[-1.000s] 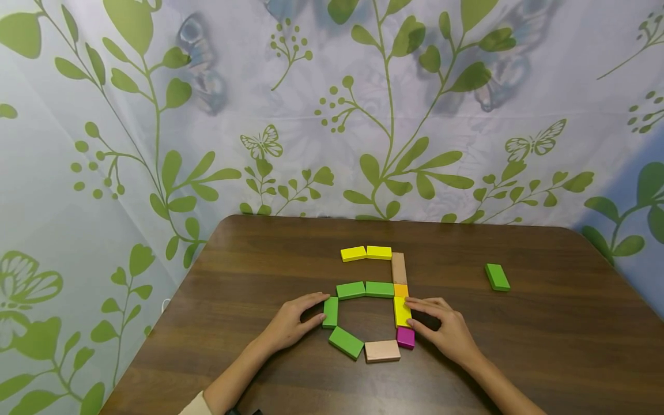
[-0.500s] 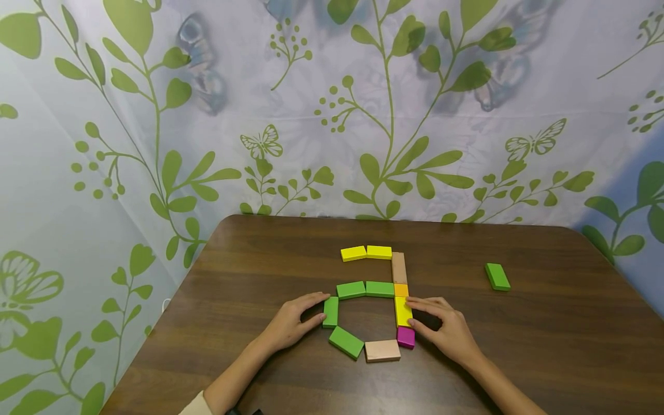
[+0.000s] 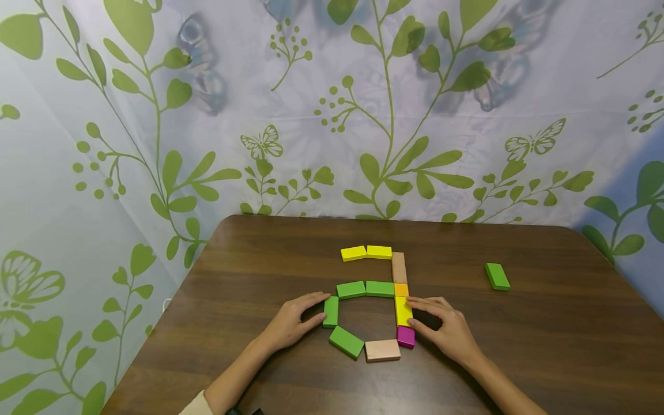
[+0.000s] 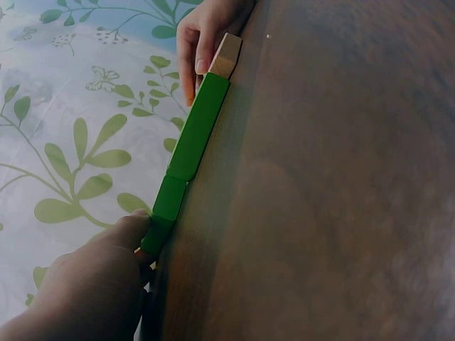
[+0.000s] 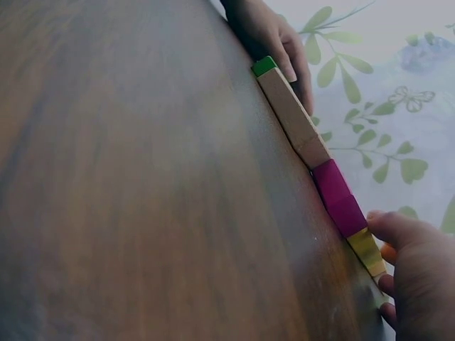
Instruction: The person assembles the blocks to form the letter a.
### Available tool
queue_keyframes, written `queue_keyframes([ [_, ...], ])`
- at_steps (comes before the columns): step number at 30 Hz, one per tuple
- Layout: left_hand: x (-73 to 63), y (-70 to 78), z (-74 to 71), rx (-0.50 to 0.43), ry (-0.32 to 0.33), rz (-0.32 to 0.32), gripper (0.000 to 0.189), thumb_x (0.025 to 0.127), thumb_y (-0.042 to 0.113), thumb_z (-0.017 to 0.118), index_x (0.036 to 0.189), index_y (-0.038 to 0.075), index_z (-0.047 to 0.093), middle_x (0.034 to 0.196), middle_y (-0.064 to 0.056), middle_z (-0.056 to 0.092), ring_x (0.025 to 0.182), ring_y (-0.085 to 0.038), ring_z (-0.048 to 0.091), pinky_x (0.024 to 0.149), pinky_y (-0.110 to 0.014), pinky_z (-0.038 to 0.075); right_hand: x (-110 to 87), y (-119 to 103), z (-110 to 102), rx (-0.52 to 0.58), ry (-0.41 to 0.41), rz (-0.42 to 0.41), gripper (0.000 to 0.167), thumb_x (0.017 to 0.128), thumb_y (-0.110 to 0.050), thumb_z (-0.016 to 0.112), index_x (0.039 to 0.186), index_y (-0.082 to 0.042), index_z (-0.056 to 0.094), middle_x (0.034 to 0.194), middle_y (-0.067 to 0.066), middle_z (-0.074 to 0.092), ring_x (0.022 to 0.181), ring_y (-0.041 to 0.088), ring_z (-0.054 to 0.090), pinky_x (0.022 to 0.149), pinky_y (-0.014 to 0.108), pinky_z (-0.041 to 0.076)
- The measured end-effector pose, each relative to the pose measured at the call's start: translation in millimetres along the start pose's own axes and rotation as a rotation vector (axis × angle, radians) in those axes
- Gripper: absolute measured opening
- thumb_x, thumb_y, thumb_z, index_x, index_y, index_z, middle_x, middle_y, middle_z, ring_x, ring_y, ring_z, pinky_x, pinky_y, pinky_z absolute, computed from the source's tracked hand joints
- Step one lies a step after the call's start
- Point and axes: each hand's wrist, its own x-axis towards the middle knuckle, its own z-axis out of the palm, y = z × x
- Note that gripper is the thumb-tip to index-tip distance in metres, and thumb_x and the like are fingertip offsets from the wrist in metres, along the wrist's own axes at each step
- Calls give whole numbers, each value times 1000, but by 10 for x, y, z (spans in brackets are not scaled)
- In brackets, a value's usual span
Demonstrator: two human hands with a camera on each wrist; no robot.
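Small wooden blocks lie in a closed loop with an arm above it. My left hand (image 3: 290,324) is at the loop's left side, its thumb and fingertips touching the outer edge of a green block (image 3: 331,312). Opposite, my right hand (image 3: 445,328) holds a yellow block (image 3: 402,312) by thumb and fingertips at its right edge. A purple block (image 3: 406,337) sits just below the yellow one and an orange block (image 3: 401,290) just above. In the right wrist view the right thumb lies beside the purple block (image 5: 338,195); the other fingers are partly hidden.
A pale wooden block (image 3: 383,350) and an angled green block (image 3: 346,342) form the loop's bottom. Two green blocks top it. Above stand another pale block (image 3: 398,268) and two yellow blocks. One loose green block (image 3: 497,276) lies at right on the brown table (image 3: 544,346).
The yellow block has shifted very slightly to the right, together with my right fingertips. My left hand and the other blocks look almost still.
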Motion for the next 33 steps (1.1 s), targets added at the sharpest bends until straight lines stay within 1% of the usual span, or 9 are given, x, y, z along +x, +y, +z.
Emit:
queue_keyframes([
  [2,0,2,-1,-5,0,-1,44,93,38,54,132,17,53,132,-1,52,124,-14,43,99,-40,39,0,-6,0,-1,-1,6,35,75,-26,78,109,-21,70,113,-13,63,99,6,51,82,29,44],
  [8,-3,-2,-2,-4,-6,-11,45,93,39,53,133,18,52,133,-4,51,124,-15,43,98,-40,39,1,-8,1,-6,0,5,35,75,-26,78,109,-22,70,113,-13,62,99,6,50,83,26,43],
  [14,-1,-3,-2,7,2,13,44,94,37,53,133,17,52,132,-8,51,123,-20,45,96,-43,41,7,-10,5,-25,-8,11,34,76,-27,77,109,-23,70,114,-14,62,100,5,49,81,32,46],
  [20,-2,-10,2,5,2,21,44,94,36,53,133,16,52,132,-5,52,123,-18,45,97,-42,40,0,-6,14,-30,-6,-1,34,76,-27,77,109,-22,70,114,-13,62,100,6,49,80,33,46],
  [28,-4,-14,5,-3,1,0,44,93,38,54,132,19,53,132,0,52,124,-14,43,99,-39,39,1,3,19,-32,0,-14,34,76,-26,77,109,-21,70,114,-12,62,99,6,50,80,31,45],
  [33,-7,-8,0,3,4,-1,44,93,38,54,133,19,52,132,-2,52,124,-14,43,98,-40,39,-3,-13,7,-32,13,-13,34,75,-25,77,109,-20,70,114,-11,63,98,7,50,80,29,45],
])
